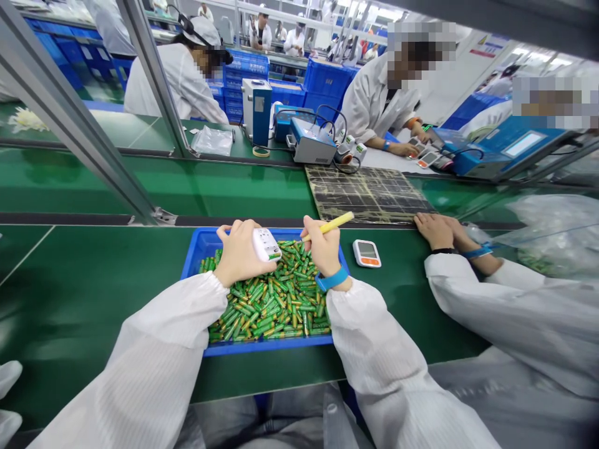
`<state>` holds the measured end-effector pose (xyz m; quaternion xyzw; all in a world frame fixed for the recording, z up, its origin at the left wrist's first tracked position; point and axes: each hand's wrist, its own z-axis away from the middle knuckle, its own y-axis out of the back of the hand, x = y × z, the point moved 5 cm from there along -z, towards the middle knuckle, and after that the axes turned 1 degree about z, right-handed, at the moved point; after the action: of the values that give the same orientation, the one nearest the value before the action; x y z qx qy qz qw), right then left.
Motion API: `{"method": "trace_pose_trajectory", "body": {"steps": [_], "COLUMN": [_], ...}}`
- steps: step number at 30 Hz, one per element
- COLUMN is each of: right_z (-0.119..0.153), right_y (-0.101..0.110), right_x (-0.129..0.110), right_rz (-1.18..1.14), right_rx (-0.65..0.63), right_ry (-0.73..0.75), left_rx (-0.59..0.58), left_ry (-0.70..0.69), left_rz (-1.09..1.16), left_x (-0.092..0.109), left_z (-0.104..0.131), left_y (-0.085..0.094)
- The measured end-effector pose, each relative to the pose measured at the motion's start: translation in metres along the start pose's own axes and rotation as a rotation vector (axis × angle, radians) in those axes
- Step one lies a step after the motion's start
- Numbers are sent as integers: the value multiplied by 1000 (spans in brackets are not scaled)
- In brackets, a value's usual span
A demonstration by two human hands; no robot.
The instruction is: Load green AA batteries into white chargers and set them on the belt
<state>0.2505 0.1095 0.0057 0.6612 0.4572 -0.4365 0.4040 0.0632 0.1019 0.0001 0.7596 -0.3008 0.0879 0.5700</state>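
Left hand (239,252) grips a small white plastic device (266,244), right hand (322,249) pinches a yellow stick (330,226) over the blue tray (194,249) of green batteries (269,305). Looks mid battery-loading, probably; next move needs careful alignment.

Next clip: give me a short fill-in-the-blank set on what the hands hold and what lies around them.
1. The left hand holds a small ____ device.
2. The right hand grips a ____ stick-like tool.
3. Both hands are above a blue tray of green ____.
4. A co-worker's hands rest to the ____.

Missing: white; yellow; batteries; right
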Motion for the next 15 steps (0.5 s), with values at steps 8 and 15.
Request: {"method": "trace_pose_trajectory", "body": {"steps": [8, 15], "right_z": [4, 6], "right_y": [-14, -17], "right_x": [6, 6], "right_rz": [-222, -222], "right_rx": [-108, -142], "right_ry": [-161, -163], "left_rx": [20, 37], "left_ry": [4, 18], "left_rz": [57, 117], "left_x": [0, 2], "left_z": [-1, 0], "left_y": [2, 3]}}
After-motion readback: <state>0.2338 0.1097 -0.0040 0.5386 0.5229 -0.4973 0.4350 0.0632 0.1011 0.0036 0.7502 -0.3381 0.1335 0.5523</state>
